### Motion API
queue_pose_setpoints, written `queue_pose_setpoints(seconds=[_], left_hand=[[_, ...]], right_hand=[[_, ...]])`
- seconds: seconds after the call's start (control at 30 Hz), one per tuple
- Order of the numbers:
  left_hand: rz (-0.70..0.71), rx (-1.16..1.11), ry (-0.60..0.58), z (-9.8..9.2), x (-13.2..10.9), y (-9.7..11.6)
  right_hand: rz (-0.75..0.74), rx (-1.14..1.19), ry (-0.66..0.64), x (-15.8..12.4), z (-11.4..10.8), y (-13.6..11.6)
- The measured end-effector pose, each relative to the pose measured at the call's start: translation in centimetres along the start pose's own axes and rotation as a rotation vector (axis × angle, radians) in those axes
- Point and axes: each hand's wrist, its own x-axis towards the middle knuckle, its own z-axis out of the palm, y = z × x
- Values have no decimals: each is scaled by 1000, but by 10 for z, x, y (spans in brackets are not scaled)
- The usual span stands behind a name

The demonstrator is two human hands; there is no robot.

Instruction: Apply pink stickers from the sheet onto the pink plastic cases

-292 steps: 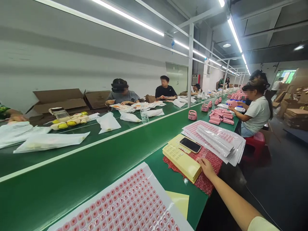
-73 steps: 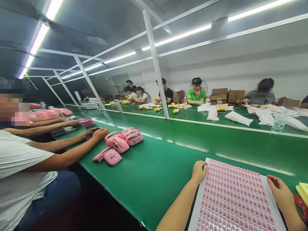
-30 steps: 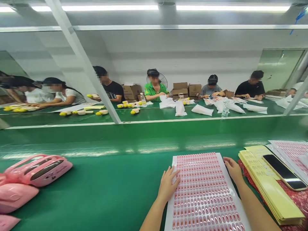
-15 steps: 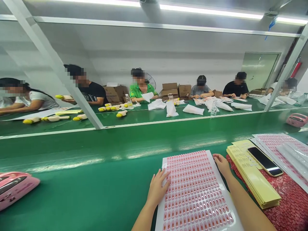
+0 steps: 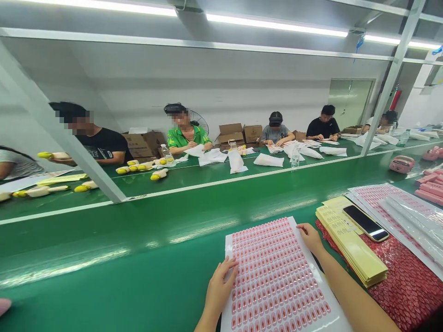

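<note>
A white sheet of stickers (image 5: 273, 272) with rows of small pink ovals, each with a red mark, lies in front of me, its near end cut off by the frame. My left hand (image 5: 221, 281) is at its left edge, fingers laid together over the border and thumb close below them. At the upper right edge, the bent fingers of my right hand (image 5: 310, 237) grip the border; the thumb is hidden.
To the right, yellow card strips (image 5: 349, 244) and a phone (image 5: 366, 223) lie on red bubble wrap (image 5: 404, 286). More sticker sheets (image 5: 377, 196) and pink cases (image 5: 431, 186) are beyond. Across a raised green ledge (image 5: 221, 193), several people sit behind white pouches (image 5: 268, 159) and yellow-tipped items (image 5: 159, 174).
The view has swung right, so pink cases show at the right edge. My left hand's spread fingers have drawn together at the sheet's edge. The right hand keeps its hold.
</note>
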Motion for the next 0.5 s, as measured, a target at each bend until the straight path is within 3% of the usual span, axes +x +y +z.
queue_pose_setpoints(seconds=[0.5], left_hand=[[18, 66, -143, -7, -2, 4]], right_hand=[[-20, 54, -92, -4, -5, 4]])
